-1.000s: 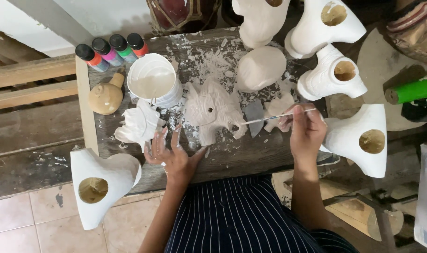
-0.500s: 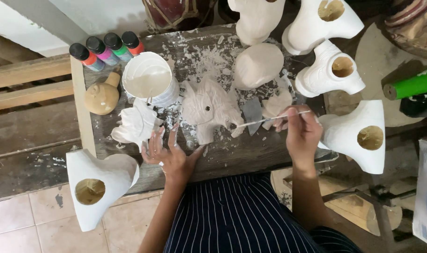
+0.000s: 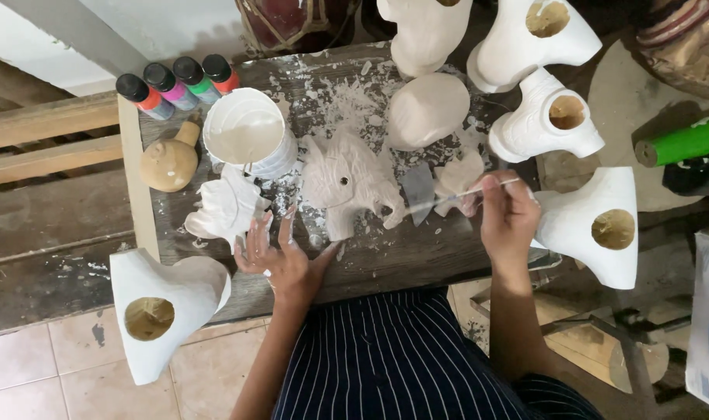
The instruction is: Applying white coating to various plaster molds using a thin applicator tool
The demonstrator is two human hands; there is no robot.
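Note:
A white animal-shaped carving point(image 3: 353, 183) lies in the middle of a paint-spattered wooden bench point(image 3: 385, 260). My right hand point(image 3: 507, 218) grips a thin paintbrush point(image 3: 448, 198) whose tip touches the carving's right side. My left hand point(image 3: 280, 257) rests flat on the bench with fingers spread, just left of the carving and below a smaller white carving point(image 3: 228, 207). A white bucket of white paint point(image 3: 248, 140) stands behind that.
Several small paint bottles point(image 3: 175, 84) with black caps line the bench's back left. A tan wooden gourd point(image 3: 169, 161) lies beside the bucket. Several hollow white figures point(image 3: 595, 225) ring the bench, one at the front left point(image 3: 158, 311). A green tube point(image 3: 681, 141) lies at right.
The view has shifted slightly. My hands stay in nearly the same places, with the brush still against the carving.

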